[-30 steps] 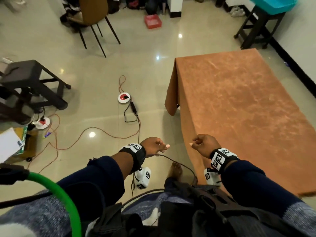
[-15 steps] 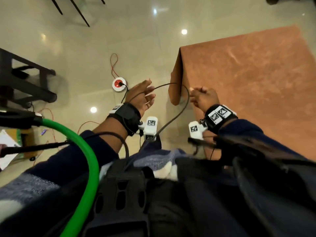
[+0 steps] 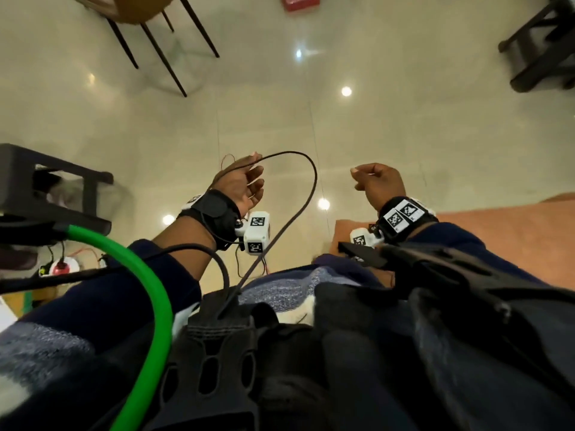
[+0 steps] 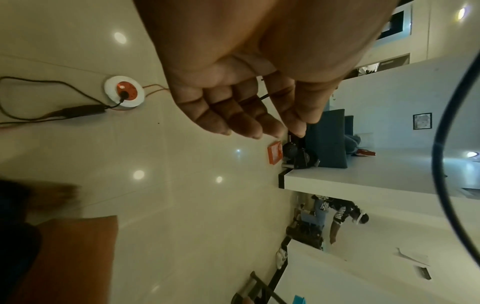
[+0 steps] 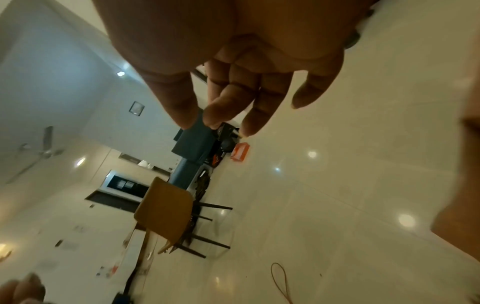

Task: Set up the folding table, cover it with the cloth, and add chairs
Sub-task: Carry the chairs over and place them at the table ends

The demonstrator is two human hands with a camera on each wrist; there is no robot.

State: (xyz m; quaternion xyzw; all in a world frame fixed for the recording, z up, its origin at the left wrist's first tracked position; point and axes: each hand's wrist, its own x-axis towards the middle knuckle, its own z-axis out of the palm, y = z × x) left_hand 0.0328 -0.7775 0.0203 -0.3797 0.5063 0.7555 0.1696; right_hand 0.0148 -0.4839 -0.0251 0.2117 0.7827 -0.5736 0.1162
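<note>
Clutter lying across the glossy cream tiled floor [image 3: 404, 126]

A round white-and-red socket reel [image 4: 124, 91] is sitting on that floor, a small red tray [image 3: 299, 1] lying far beyond it.

I count 1 chair [image 3: 140, 7], 2 dark stools [image 3: 46, 188], 1 cloth [image 3: 497, 237], and maybe 2 round sockets [image 4: 124, 91].

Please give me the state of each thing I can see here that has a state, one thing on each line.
left hand: fingers relaxed, holds nothing
right hand: loosely curled, holds nothing
cloth: spread over the table
chair: upright, away from the table
black cable: looped in the air
</note>
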